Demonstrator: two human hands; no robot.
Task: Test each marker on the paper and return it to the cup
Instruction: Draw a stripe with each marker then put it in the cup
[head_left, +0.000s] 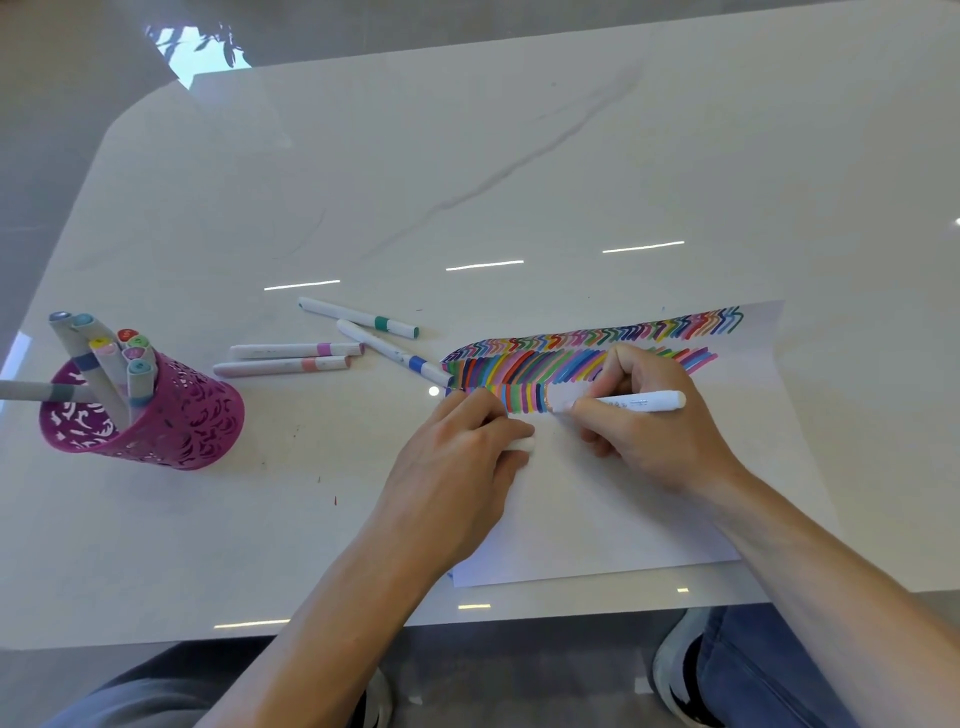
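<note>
My right hand (649, 415) grips a white marker (639, 402) with its tip down on the sheet of paper (597, 530), at the end of the lowest row of coloured strokes (519, 397). My left hand (457, 457) rests on the paper's left edge and holds a small white cap (522, 445) in its curled fingers. A purple perforated cup (182, 421) stands at the left with several markers upright in it. Several more markers lie loose on the table between cup and paper: a green-banded one (363, 317), a blue-banded one (395, 353), and two pink-banded ones (291, 358).
The white marble table (467, 156) stretches far back. Its near edge runs just below the paper. My knees and shoes show under that edge. One grey marker (31, 391) sticks out sideways from the cup toward the left frame edge.
</note>
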